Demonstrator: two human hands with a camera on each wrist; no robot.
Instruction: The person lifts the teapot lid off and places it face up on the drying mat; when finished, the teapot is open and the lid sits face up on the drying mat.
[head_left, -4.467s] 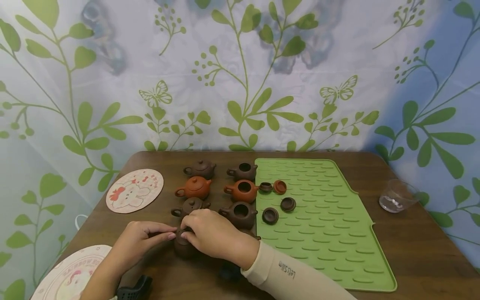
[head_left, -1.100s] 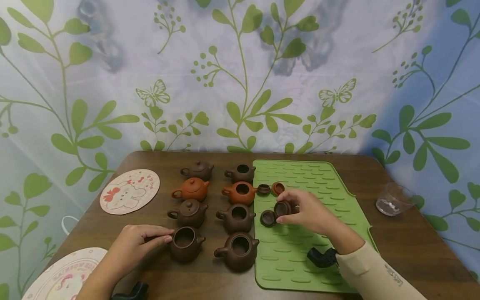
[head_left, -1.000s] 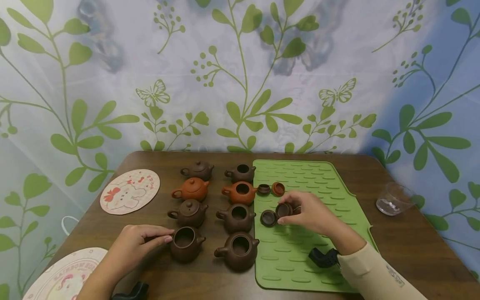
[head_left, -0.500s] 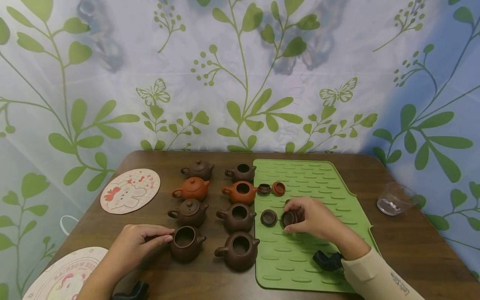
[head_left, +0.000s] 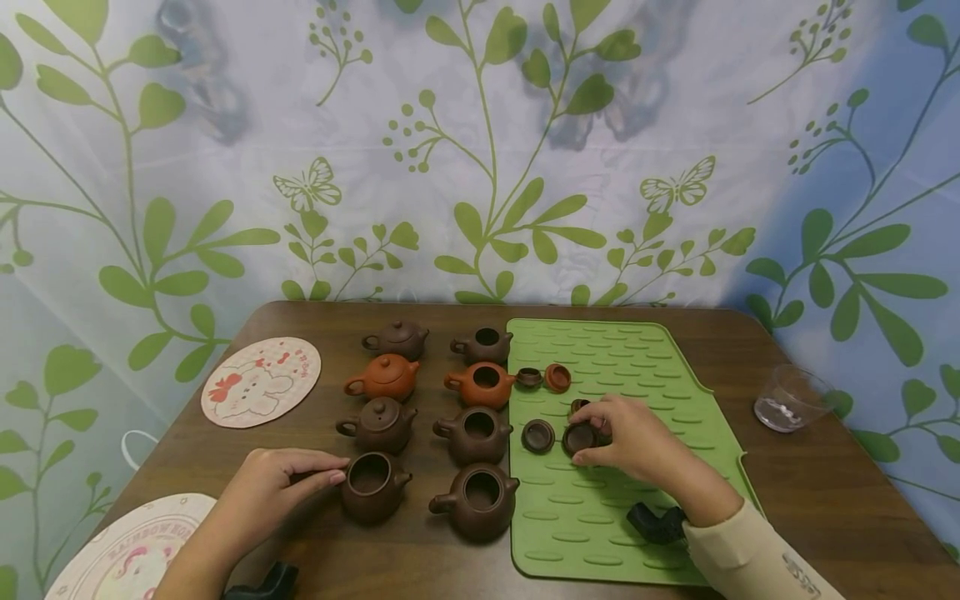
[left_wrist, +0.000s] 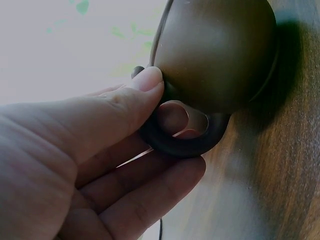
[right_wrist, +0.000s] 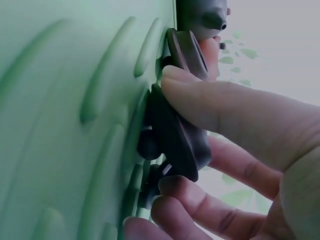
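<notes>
My left hand (head_left: 281,492) pinches the handle of a lidless dark brown teapot (head_left: 372,487) at the near end of the left row. In the left wrist view the thumb presses the top of the handle (left_wrist: 185,145) and a fingertip pokes through its loop. Over the green mat (head_left: 570,533), my right hand (head_left: 633,437) pinches a dark brown teapot lid (head_left: 580,437) by its edge. That lid (right_wrist: 175,135) is upside down, knob toward the mat. Another dark lid (head_left: 537,436) lies upside down to its left; one more (head_left: 579,406) shows partly behind the fingers.
Three lidded teapots, one of them orange (head_left: 384,377), stand farther back in the left row. The right row holds several lidless teapots (head_left: 480,502). Two small lids, one orange (head_left: 558,377), lie farther back. A clear cup (head_left: 783,404) stands right; round coasters (head_left: 262,383) lie left.
The right hand has left the near left teapot, whose top is now uncovered, and moved right to the mat with a lid. Lately that lid shifted slightly right and nearer. The left hand stays at the handle.
</notes>
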